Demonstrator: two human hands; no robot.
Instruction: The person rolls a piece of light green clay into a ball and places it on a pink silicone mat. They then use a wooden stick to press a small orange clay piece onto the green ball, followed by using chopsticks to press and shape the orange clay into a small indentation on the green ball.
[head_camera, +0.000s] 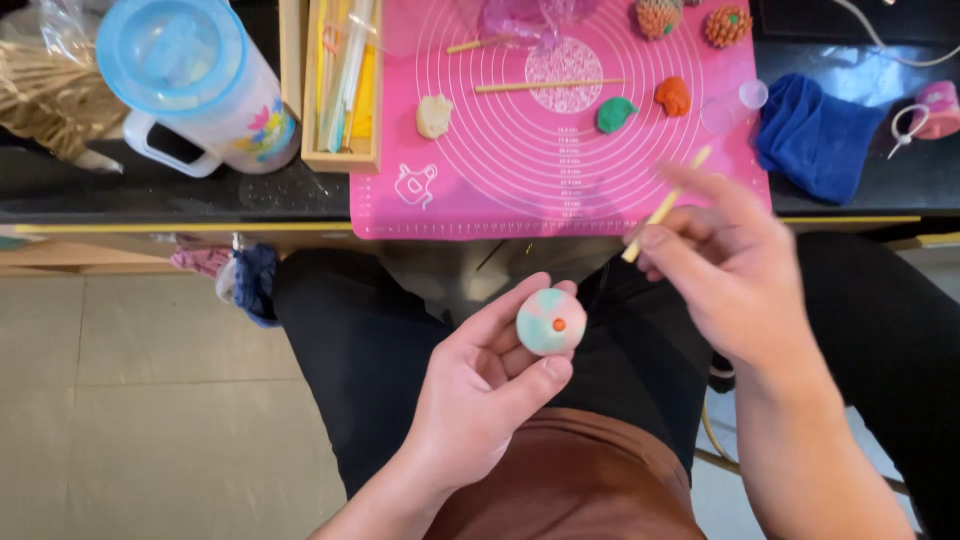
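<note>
My left hand (480, 385) holds a small round clay ball (550, 321), marbled pink, white and pale green with an orange dot on its face, pinched between thumb and fingers over my lap. My right hand (735, 265) is blurred and grips a thin wooden stick (668, 205) that points up and to the right, its lower end close to the ball but apart from it. Beyond both hands a pink silicone mat (440, 200) with printed rings lies on the dark table.
On the mat lie a cream clay lump (434, 115), a green lump (615, 114), an orange lump (674, 96), two wooden sticks (548, 86) and two textured clay balls (727, 25). A wooden tool tray (342, 80), blue-lidded jug (195, 85) and blue cloth (815, 130) flank it.
</note>
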